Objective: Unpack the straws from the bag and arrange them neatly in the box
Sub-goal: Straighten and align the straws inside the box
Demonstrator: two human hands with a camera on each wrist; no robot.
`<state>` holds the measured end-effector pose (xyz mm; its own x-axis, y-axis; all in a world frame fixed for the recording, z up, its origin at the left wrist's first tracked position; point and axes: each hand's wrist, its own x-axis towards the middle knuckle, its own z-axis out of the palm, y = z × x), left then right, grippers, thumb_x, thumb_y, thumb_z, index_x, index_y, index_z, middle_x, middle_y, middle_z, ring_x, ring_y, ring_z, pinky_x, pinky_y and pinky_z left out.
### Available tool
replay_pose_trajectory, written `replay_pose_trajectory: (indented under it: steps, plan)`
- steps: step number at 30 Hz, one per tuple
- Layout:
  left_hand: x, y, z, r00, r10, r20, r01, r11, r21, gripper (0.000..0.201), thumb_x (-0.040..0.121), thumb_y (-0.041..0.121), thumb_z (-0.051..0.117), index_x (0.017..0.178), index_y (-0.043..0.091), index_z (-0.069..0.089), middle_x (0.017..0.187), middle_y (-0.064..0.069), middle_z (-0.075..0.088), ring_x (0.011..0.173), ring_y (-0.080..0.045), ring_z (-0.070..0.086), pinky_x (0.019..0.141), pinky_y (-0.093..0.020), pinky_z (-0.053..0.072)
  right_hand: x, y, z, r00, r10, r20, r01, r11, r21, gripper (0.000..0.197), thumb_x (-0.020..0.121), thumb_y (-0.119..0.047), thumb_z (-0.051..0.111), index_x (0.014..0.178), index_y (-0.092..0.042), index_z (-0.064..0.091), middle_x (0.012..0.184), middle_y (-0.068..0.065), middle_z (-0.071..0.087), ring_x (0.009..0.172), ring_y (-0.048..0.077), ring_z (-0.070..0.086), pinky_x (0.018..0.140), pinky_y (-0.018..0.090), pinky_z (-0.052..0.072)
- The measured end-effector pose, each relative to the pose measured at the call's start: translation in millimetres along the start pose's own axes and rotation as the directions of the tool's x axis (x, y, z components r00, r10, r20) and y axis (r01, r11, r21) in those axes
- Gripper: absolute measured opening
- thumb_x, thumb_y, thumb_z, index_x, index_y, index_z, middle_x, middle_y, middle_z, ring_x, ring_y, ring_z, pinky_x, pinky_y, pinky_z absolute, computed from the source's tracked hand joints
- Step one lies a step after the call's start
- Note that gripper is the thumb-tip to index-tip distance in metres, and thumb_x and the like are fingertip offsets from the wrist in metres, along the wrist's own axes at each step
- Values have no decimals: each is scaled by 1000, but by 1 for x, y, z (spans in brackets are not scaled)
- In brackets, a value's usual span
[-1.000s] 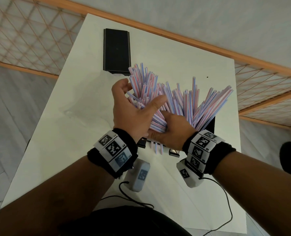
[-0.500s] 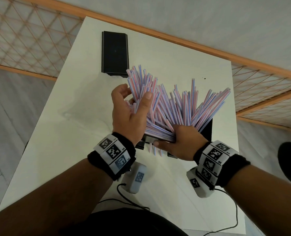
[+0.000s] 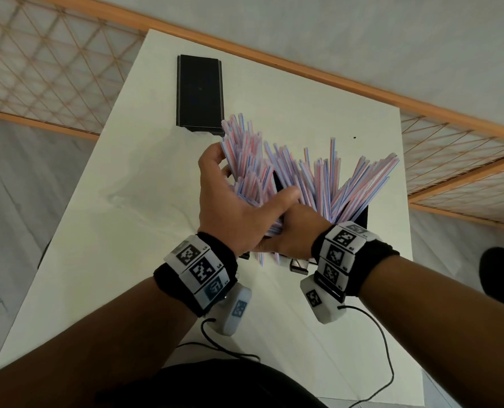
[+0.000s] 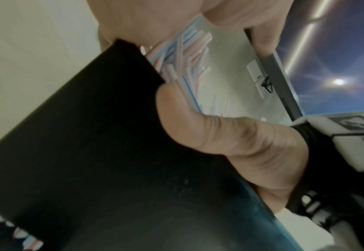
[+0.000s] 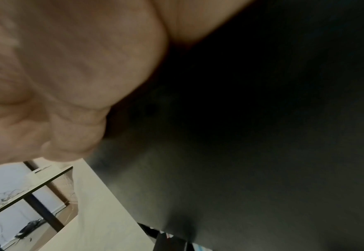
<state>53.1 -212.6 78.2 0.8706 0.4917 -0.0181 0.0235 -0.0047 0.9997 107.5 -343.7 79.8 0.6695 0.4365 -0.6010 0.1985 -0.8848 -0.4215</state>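
Observation:
A thick bunch of pink-and-blue striped straws (image 3: 312, 178) fans up and away from a black box (image 3: 362, 217) that is tilted above the white table (image 3: 103, 260). My left hand (image 3: 245, 198) grips the left part of the bunch, thumb laid across the straws and fingers curled behind them. Just under that thumb, my right hand (image 3: 289, 234) holds the box's near end. In the left wrist view the right thumb (image 4: 209, 134) presses on the black box (image 4: 91, 161), with straws (image 4: 183, 56) beyond. The right wrist view shows only my palm (image 5: 69, 68) against the dark box (image 5: 252, 135).
The box's black lid (image 3: 199, 94) lies flat at the far left of the table. A crumpled clear bag (image 3: 133, 198) lies left of my hands. Wrist-camera cables (image 3: 383, 348) trail over the near edge. Beyond the table are a wooden rail and lattice (image 3: 451, 178).
My left thumb, lifted off half a second ago, has come back down across the straws. The right hand has shifted slightly left under it. The bunch still fans out.

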Motion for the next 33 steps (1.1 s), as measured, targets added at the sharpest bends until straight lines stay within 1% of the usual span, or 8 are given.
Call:
replay_pose_trajectory:
  steps: [3,9,14,18,21,26,29,33]
  plan:
    - [3,1,0,998,-38,-46,39,999,34,93,62,33,96,136,24,39,136,10,51,120,-11,61,94,-36,59,-6,-3,-4,997,-27,-78,32,998,51,90,56,-73,77,129,-27,50,106,-15,58,100,10,58,82,24,43]
    - [9,13,4,997,14,-79,-17,999,-36,95,63,25,97,138,8,41,129,3,57,109,-2,65,87,-20,57,-9,-1,-5,943,-111,-314,138,988,68,105,54,-77,70,136,-17,44,93,-4,63,87,19,61,69,26,45]
    - [16,13,7,993,-38,-110,32,998,-59,89,67,26,94,137,10,43,134,-1,57,106,1,65,77,-8,52,-13,3,-6,927,-83,-366,125,988,94,66,57,-78,68,93,-24,58,65,-10,53,61,8,55,53,22,39]
    - [23,10,5,983,-86,-162,67,991,-117,78,77,29,88,138,14,42,133,2,53,106,-5,65,78,-9,51,-19,17,-5,920,-64,-387,116,987,112,78,54,-85,56,96,-19,58,58,-7,44,51,9,43,46,20,31]
    - [26,6,6,981,-120,-154,104,989,-108,72,82,33,83,138,16,42,134,1,53,104,-5,64,74,-6,49,-20,22,-3,933,-59,-356,120,981,154,53,59,-76,61,81,-31,44,58,-10,34,48,4,32,44,16,31]
    - [28,5,11,980,-158,-123,142,981,-136,59,88,42,74,132,15,45,111,13,62,87,3,67,72,-12,52,-22,28,1,936,-110,-334,164,977,139,87,67,-73,57,132,-16,48,104,3,66,96,17,63,79,20,44]
    - [28,15,12,991,-119,-66,106,979,-172,80,73,55,83,128,14,43,110,4,64,92,-3,71,79,-22,58,-24,26,1,927,-119,-356,167,980,107,35,81,-62,60,85,-34,39,62,-7,41,53,3,40,51,19,30]
    - [23,17,14,998,-56,31,59,992,-109,101,57,52,93,133,9,41,124,-10,63,111,-25,68,95,-49,58,-23,26,2,907,-146,-394,177,983,44,42,84,-61,59,84,-27,34,59,-6,34,50,6,33,47,22,21]
